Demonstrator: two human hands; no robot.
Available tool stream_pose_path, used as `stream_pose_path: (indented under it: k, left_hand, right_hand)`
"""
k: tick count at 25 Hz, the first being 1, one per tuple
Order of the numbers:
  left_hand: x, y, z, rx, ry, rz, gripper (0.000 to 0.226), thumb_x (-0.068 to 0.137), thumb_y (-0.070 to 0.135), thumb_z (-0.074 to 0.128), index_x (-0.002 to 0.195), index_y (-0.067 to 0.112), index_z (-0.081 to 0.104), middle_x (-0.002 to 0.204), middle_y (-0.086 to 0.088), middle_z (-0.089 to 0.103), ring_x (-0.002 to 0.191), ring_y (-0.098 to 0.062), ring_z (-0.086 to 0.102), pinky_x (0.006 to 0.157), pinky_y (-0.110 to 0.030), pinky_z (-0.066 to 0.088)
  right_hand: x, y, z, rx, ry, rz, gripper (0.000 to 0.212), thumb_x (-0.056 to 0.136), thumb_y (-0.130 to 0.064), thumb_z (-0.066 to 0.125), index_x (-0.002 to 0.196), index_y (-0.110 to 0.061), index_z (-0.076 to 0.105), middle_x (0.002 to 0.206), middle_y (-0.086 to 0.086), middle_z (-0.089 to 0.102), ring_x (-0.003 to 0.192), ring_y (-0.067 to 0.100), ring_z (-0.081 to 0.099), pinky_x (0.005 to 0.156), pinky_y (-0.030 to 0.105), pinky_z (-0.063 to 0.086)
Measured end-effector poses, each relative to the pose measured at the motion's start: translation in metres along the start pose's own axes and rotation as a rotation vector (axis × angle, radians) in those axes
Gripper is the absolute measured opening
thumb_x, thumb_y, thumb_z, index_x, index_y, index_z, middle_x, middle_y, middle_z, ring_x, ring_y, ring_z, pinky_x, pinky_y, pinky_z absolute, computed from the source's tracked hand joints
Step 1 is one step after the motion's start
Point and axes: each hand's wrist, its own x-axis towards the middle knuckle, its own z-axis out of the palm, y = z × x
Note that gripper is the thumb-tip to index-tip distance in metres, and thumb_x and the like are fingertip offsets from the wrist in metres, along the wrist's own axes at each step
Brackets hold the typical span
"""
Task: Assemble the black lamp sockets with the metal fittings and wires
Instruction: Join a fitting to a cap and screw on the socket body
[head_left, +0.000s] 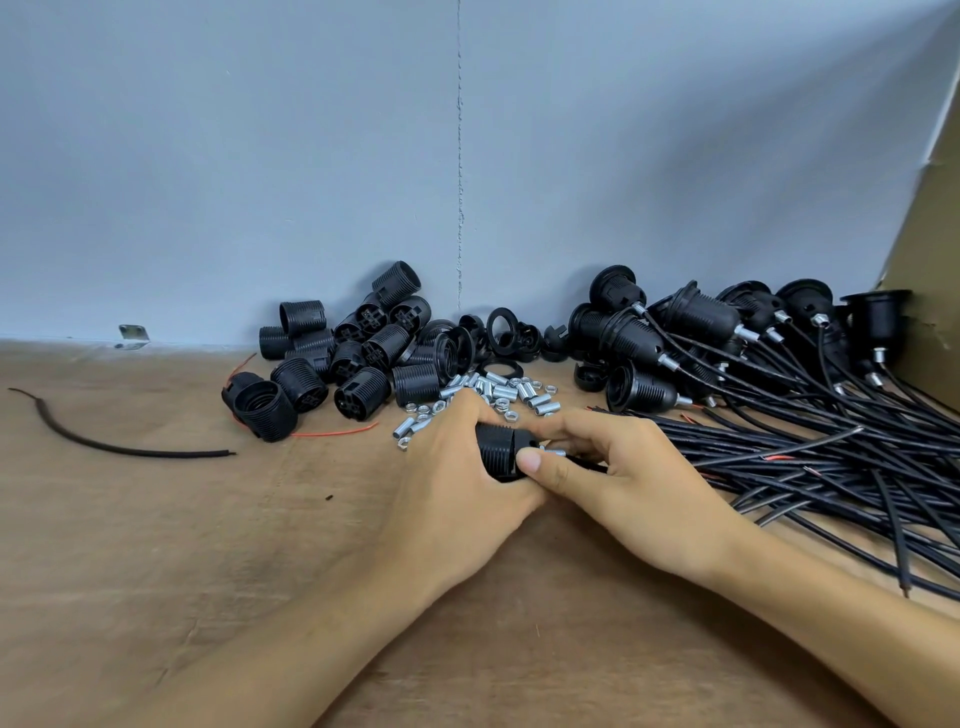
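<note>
Brown board covers the desk (156, 545), which runs back to a pale grey wall (260, 156). At the middle of it the left hand (457, 483) wraps round the ribbed body of a black lamp socket (493, 447). The right hand (634, 467) pinches the socket's cap end, thumb on the seam, with its fingers curled over the metal fitting (555, 452) and the black wire (589, 464) trailing from it.

The socket lies on its side, its long axis running from 9 to 3 o'clock, fitting end toward 3 o'clock and the right hand. I judge the cap is being joined to the body, so any twist must go round that axis, and the right hand is the nearer to the cap.

From the hands, bare socket shells (337, 353) are heaped at 11 o'clock, loose fittings and nuts (493, 389) lie at 12, and finished sockets (701, 327) are stacked at 2 o'clock.
</note>
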Motion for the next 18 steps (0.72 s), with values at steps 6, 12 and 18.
stream_pose_path:
  k: [6, 12, 18]
  left_hand:
    - [0.0015, -0.0016, 0.0004, -0.017, -0.031, -0.051, 0.043, 0.051, 0.064, 0.066, 0.078, 0.036, 0.048, 0.084, 0.024, 0.063, 0.077, 0.006, 0.058, 0.061, -0.011, 0.043]
    - [0.0043, -0.0052, -0.0002, -0.031, -0.130, -0.072, 0.042, 0.051, 0.056, 0.071, 0.081, 0.040, 0.048, 0.082, 0.017, 0.062, 0.077, 0.003, 0.057, 0.061, -0.013, 0.042]
    - [0.0054, -0.0084, -0.0032, -0.085, -0.142, -0.032, 0.053, 0.055, 0.052, 0.085, 0.094, 0.045, 0.050, 0.088, 0.017, 0.066, 0.075, 0.002, 0.061, 0.064, -0.015, 0.047]
  right_hand:
    - [-0.0002, -0.0020, 0.0023, 0.010, -0.023, 0.032, 0.016, 0.099, -0.033, 0.058, 0.089, -0.032, 0.071, 0.072, -0.009, 0.070, 0.062, 0.006, 0.062, 0.064, 0.019, 0.047]
    - [-0.0004, 0.0002, 0.0025, -0.029, -0.019, 0.023, 0.010, 0.095, -0.040, 0.063, 0.092, -0.033, 0.069, 0.070, -0.004, 0.071, 0.067, 0.014, 0.066, 0.071, 0.029, 0.050]
    - [0.0034, 0.0049, -0.0013, -0.076, 0.018, 0.062, 0.027, 0.097, -0.050, 0.052, 0.088, -0.031, 0.070, 0.068, -0.013, 0.069, 0.065, 0.000, 0.062, 0.068, 0.019, 0.046]
